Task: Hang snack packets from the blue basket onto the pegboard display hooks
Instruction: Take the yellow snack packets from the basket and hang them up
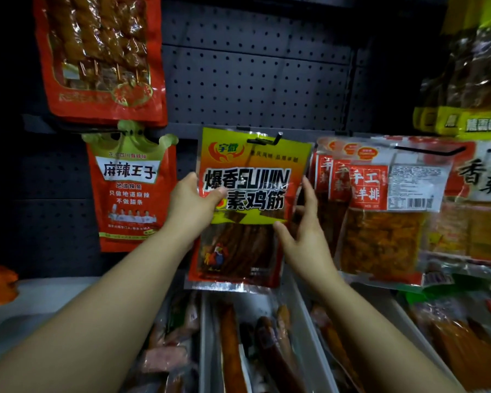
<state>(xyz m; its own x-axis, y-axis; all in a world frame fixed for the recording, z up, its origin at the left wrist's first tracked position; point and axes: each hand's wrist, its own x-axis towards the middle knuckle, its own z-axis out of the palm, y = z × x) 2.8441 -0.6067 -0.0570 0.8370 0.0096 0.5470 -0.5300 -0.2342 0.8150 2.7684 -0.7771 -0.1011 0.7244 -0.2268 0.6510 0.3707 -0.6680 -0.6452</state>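
Note:
A yellow and red snack packet hangs in the middle of the dark pegboard, its top slot over a black hook. My left hand grips the packet's left edge, thumb across the front. My right hand holds its right edge, thumb on the front and fingers behind. The blue basket is out of view.
Red packets hang at upper left and at left. A row of red packets hangs close on the right, with yellow ones above. White shelf trays of sausage packs lie below my arms.

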